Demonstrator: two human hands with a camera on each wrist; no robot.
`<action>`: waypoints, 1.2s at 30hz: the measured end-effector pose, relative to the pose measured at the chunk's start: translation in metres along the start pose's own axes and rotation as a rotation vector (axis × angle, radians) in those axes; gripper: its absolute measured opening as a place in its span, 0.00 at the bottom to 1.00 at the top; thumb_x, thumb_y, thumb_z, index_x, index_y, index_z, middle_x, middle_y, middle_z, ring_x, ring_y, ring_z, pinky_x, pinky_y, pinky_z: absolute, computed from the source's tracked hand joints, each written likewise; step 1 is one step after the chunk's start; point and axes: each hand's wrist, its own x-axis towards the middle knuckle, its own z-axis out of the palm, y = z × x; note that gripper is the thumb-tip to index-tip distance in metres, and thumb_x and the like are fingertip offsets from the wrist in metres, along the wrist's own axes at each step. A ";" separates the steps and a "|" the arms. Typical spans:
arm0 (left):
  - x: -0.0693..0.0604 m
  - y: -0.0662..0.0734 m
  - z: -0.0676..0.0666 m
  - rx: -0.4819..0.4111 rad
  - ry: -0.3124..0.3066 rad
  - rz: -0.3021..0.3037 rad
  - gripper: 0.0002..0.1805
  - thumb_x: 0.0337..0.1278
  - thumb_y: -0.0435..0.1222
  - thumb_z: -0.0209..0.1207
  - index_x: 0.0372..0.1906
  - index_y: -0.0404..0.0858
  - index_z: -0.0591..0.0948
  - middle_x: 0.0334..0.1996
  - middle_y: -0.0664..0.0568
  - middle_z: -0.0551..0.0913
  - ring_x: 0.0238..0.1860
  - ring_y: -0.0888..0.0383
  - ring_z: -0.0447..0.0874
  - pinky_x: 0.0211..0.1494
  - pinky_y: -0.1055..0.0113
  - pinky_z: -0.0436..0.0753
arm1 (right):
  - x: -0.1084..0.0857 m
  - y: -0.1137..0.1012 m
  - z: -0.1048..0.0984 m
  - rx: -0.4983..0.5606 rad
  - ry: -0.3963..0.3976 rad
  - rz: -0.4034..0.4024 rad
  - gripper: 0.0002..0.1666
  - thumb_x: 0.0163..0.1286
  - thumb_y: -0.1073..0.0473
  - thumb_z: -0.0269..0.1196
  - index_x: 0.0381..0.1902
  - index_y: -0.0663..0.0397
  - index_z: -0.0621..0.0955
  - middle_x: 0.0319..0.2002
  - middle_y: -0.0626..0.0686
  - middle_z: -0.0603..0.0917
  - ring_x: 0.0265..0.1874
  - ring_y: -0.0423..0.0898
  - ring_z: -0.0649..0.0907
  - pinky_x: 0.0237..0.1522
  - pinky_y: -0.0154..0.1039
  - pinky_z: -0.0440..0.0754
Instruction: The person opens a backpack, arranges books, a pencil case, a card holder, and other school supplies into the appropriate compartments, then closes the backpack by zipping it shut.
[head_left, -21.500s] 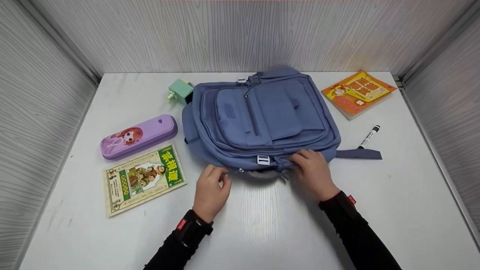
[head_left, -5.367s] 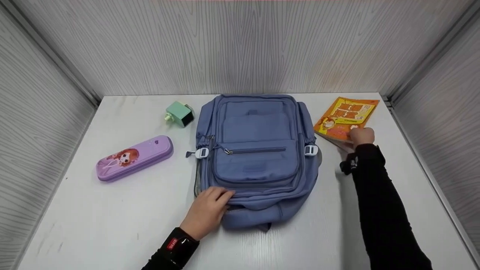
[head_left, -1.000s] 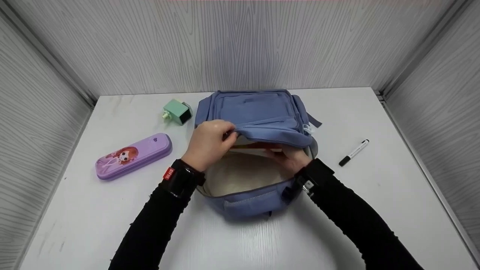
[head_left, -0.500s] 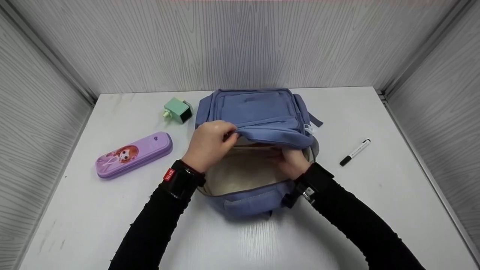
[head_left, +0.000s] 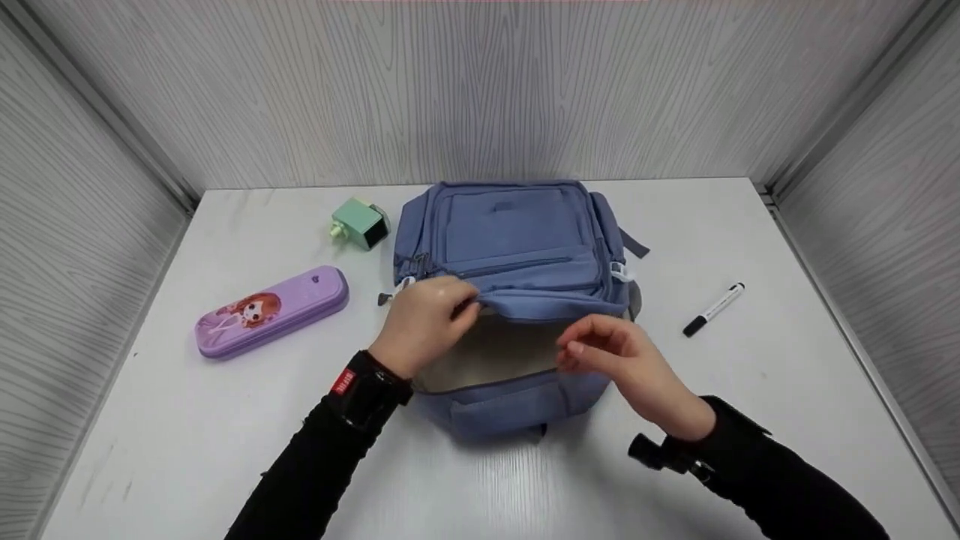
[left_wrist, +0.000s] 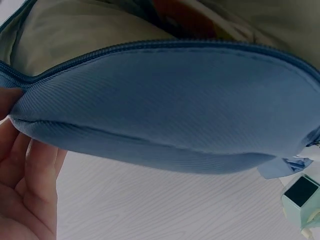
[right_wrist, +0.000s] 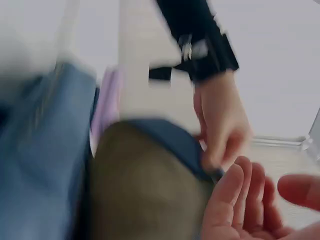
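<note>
A blue backpack [head_left: 510, 225] lies on its back on the table, its main compartment unzipped and gaping toward me. My left hand [head_left: 427, 322] pinches the edge of the front panel and lifts it; the left wrist view shows the thumb and fingers on the blue fabric. Just above the mouth of the bag hovers my right hand [head_left: 622, 364], fingers loosely bent and holding nothing. Inside the bag, the left wrist view shows part of an orange-red book [left_wrist: 185, 17], mostly hidden by the lining and panel. The right wrist view is blurred.
To the left lies a purple pencil case [head_left: 274, 311] with a doll picture. Behind it stands a small mint-green box-shaped item [head_left: 358, 223] with a black face. A white marker [head_left: 714, 309] with a black cap lies at right. Wood-grain panels enclose the table.
My right hand has come out of the backpack toward me, and the orange book it reached for earlier is inside. My left hand still pinches the panel, now slightly lower.
</note>
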 end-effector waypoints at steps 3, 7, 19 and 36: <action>-0.016 0.001 0.008 0.040 0.004 0.052 0.04 0.56 0.32 0.65 0.34 0.37 0.87 0.31 0.50 0.89 0.34 0.53 0.88 0.38 0.60 0.86 | 0.000 0.005 -0.006 -0.377 0.135 -0.279 0.07 0.67 0.74 0.59 0.40 0.65 0.82 0.35 0.47 0.86 0.35 0.33 0.84 0.41 0.25 0.82; -0.037 0.003 0.021 0.102 0.011 0.105 0.04 0.54 0.34 0.68 0.35 0.39 0.87 0.31 0.52 0.88 0.34 0.55 0.88 0.36 0.62 0.86 | 0.009 0.025 -0.018 -0.829 0.233 -0.484 0.12 0.60 0.73 0.67 0.42 0.64 0.82 0.39 0.55 0.85 0.39 0.42 0.82 0.44 0.30 0.79; -0.085 0.007 0.060 0.189 0.045 0.188 0.08 0.48 0.38 0.72 0.37 0.44 0.89 0.33 0.56 0.87 0.36 0.60 0.86 0.36 0.69 0.86 | 0.001 0.071 -0.033 -1.210 -0.082 -0.467 0.16 0.64 0.56 0.69 0.50 0.48 0.84 0.56 0.54 0.82 0.58 0.52 0.79 0.60 0.50 0.77; -0.102 -0.006 0.071 0.025 0.034 0.140 0.12 0.56 0.39 0.68 0.44 0.41 0.88 0.40 0.53 0.88 0.43 0.58 0.85 0.47 0.64 0.84 | -0.006 0.085 -0.021 -1.221 -0.060 -0.506 0.14 0.60 0.63 0.71 0.45 0.54 0.86 0.47 0.56 0.85 0.58 0.61 0.80 0.60 0.54 0.79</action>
